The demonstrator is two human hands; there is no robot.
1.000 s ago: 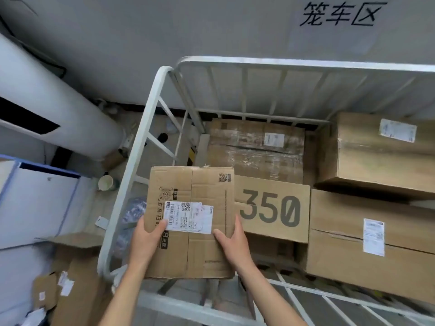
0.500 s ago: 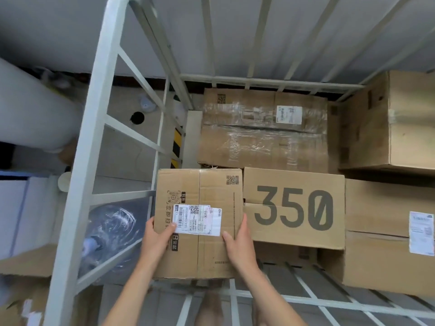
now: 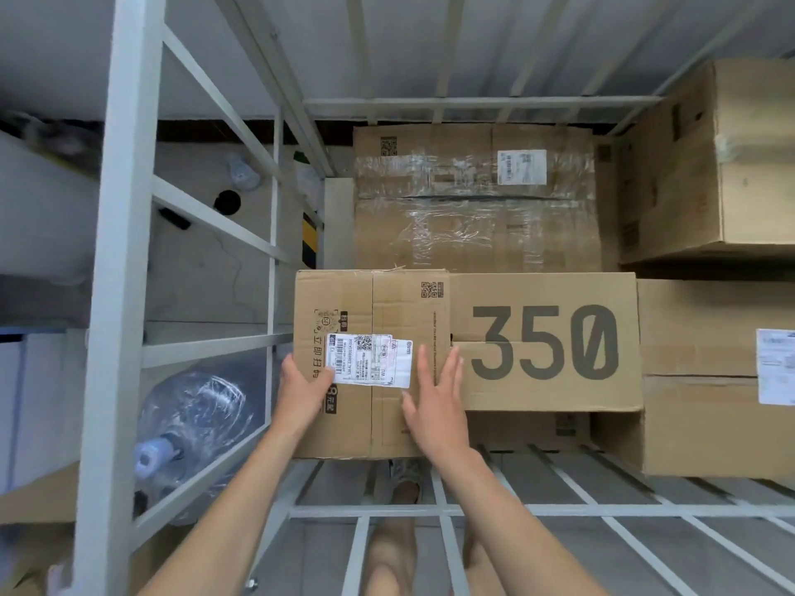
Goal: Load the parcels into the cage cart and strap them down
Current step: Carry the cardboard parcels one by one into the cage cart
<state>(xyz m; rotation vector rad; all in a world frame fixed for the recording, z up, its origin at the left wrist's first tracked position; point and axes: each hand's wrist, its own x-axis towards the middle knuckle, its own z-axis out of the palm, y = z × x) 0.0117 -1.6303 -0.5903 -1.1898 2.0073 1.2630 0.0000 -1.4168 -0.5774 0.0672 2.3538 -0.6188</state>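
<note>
A plain brown corrugated cardboard parcel (image 3: 400, 303) with a white printed shipping label (image 3: 370, 359) sits at the centre of the frame, inside the white-painted steel cage cart (image 3: 124, 251). Its right side is flush against a flat brown carton printed "350" (image 3: 542, 342). The person's left hand (image 3: 301, 389) grips the parcel's left edge, thumb laid over the top at the label's lower corner, the fingers hidden down the side. The right hand (image 3: 434, 406) lies spread and flat over the parcel's right edge, fingers straight and holding nothing. Whether it presses or only hovers cannot be told.

Behind, in the upper middle, stands a brown carton wrapped in clear film (image 3: 473, 200). A tall brown carton (image 3: 722, 157) fills the upper right, with another long brown carton (image 3: 710, 423) below it at the right edge. Outside the bars at lower left lies a clear plastic water jug (image 3: 193, 423).

The parcel looks stiff and square-cornered, its flaps taped shut, and the easy two-handed carry suggests it is light to moderate in weight. Bare cardboard gives a dry, sure grip. The best hold appears to be on opposite side faces near the lower edges — not on the label or the centre seam, which could give under pressure. Whether the parcel rests on the slatted floor or on something beneath it is hidden, so it may yet tip — a flat palm on top would steady it.
</note>
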